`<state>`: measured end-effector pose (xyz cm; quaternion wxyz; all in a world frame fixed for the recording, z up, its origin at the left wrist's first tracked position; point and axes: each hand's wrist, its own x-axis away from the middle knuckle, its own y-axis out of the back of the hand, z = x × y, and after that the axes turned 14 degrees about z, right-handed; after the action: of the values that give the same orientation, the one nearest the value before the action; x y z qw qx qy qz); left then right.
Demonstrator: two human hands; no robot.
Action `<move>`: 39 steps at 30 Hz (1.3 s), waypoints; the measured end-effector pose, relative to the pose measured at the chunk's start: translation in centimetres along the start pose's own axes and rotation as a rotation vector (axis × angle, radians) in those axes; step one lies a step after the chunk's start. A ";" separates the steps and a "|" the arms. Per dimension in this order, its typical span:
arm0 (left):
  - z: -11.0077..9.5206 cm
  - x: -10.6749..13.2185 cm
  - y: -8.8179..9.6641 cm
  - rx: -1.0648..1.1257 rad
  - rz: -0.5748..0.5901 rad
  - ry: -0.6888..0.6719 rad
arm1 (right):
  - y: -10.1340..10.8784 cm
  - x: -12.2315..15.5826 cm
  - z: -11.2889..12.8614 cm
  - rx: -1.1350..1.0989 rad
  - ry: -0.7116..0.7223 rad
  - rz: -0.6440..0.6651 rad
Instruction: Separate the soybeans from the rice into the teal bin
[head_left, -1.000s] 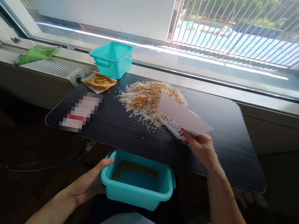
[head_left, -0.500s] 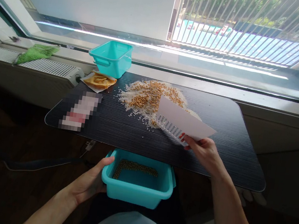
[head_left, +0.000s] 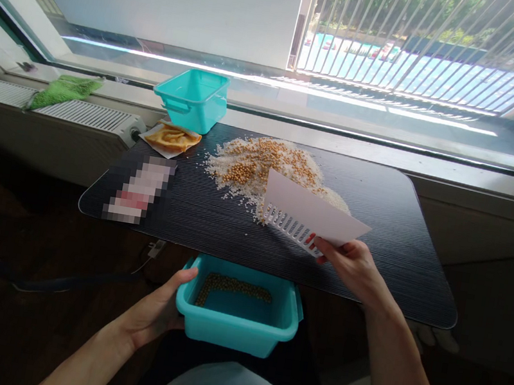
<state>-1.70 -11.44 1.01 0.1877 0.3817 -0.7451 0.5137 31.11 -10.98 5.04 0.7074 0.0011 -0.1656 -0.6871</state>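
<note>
My right hand point(head_left: 353, 267) grips a white slotted scraper point(head_left: 307, 219), its toothed edge resting on the black table point(head_left: 388, 252) at the near side of a pile of rice and yellow beans point(head_left: 265, 168). My left hand point(head_left: 154, 313) holds the left rim of a teal tub point(head_left: 235, 329) below the table's front edge, on my lap. A strip of beans lies along the tub's far side.
A second teal tub point(head_left: 193, 99) stands at the table's back left, with a yellow cloth on paper point(head_left: 171, 138) beside it. A blurred flat packet point(head_left: 139, 190) lies on the left. A green cloth point(head_left: 61, 90) rests on the radiator. The window sill runs behind.
My right hand has drawn the scraper slightly left and toward the table's front edge, dragging a few grains along. My left hand and the tub have stayed put.
</note>
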 end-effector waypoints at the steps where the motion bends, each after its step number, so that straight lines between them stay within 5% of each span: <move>1: 0.0 0.0 0.0 -0.001 -0.001 -0.001 | -0.1 0.1 0.1 -0.012 -0.001 0.009; 9: -0.1 0.2 -0.4 -0.012 -0.012 0.008 | -0.4 -0.7 0.5 0.003 0.010 -0.042; 39: -0.2 0.4 -0.3 -0.021 -0.015 -0.001 | -1.1 0.4 0.4 0.071 0.037 0.168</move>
<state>-1.69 -11.49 1.55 0.1951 0.3857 -0.7478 0.5039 29.97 -11.35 5.23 0.7650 0.0249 -0.1762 -0.6190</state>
